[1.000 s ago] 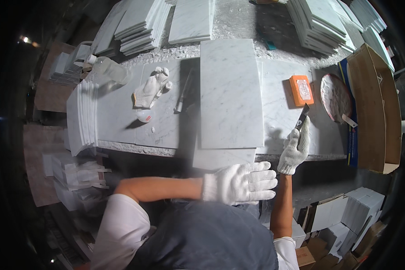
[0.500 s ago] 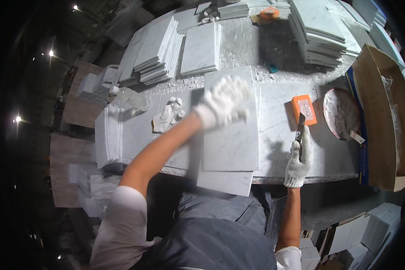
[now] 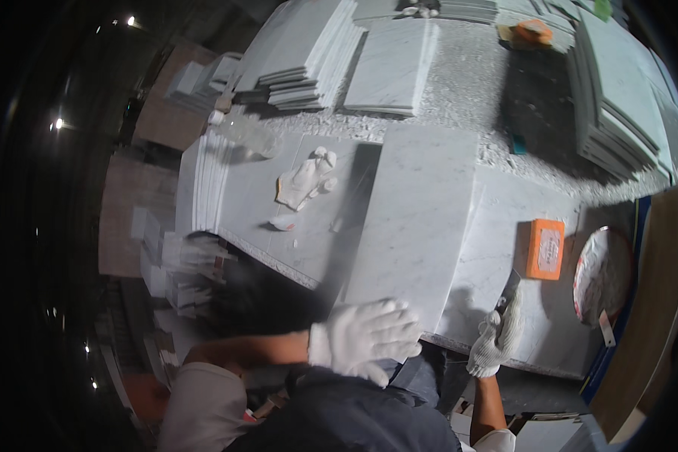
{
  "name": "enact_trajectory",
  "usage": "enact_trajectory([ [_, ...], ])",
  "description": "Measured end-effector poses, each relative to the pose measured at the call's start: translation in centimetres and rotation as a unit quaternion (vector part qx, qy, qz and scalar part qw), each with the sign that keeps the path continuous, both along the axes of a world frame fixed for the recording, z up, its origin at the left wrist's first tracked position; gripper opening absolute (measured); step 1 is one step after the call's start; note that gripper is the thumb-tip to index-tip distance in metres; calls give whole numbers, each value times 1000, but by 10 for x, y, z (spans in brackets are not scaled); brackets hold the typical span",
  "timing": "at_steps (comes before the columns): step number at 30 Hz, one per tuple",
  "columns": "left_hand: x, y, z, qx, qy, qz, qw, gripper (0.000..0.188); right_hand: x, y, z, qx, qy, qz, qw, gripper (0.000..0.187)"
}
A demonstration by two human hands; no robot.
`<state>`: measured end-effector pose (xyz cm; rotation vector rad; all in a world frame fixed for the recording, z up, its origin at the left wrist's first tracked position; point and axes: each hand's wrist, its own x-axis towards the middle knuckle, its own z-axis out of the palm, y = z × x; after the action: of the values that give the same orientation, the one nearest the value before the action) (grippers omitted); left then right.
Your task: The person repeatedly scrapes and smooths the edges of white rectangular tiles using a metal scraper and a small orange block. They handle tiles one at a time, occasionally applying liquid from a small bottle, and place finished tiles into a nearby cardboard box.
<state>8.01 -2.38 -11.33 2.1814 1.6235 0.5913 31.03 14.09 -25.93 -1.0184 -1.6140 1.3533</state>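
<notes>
A long white-grey marble tile [image 3: 418,218] lies in front of me, reaching from the rubble-strewn middle of the table to its near edge. My left hand [image 3: 368,339], in a white knit glove, is flat with fingers spread over the tile's near end; whether it touches is unclear. My right hand [image 3: 496,339], also gloved, is closed around a thin dark-bladed putty knife [image 3: 513,283], blurred and partly hidden by the fingers. Beyond that hand sits an orange block [image 3: 545,249] with a pale label. A round lid [image 3: 603,275] smeared with white paste lies to its right.
Stacked marble tiles stand at the far left [image 3: 309,60] and far right [image 3: 618,98]. A spare glove [image 3: 306,179] and a clear plastic bottle [image 3: 252,138] lie on the left. A cardboard box [image 3: 644,301] borders the right side. Another orange block [image 3: 533,32] lies at the back.
My left hand has come back from the tile's far part to its near end. The view has shifted, so the table sits differently. My right hand keeps the putty knife.
</notes>
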Motion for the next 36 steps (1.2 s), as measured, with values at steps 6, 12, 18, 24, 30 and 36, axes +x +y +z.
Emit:
enact_trajectory([
  [6,27,-26,17,-46,-40,81,995,54,-2,4,6,-14,-30,-5,999,68],
  [12,27,-47,7,96,-26,191,977,33,-19,10,10,79,-10,-82,993,51],
  [18,17,-80,4,200,-67,164,964,26,-36,10,38,26,-48,-118,991,49],
  [24,8,-124,-10,243,-111,207,941,25,-50,-11,36,-51,-104,-194,974,50],
  [30,3,-138,-16,221,-146,276,924,24,-58,-12,25,245,-106,-113,957,49],
  [36,-14,-114,2,267,-143,205,931,31,-61,-15,16,322,-188,-161,914,45],
])
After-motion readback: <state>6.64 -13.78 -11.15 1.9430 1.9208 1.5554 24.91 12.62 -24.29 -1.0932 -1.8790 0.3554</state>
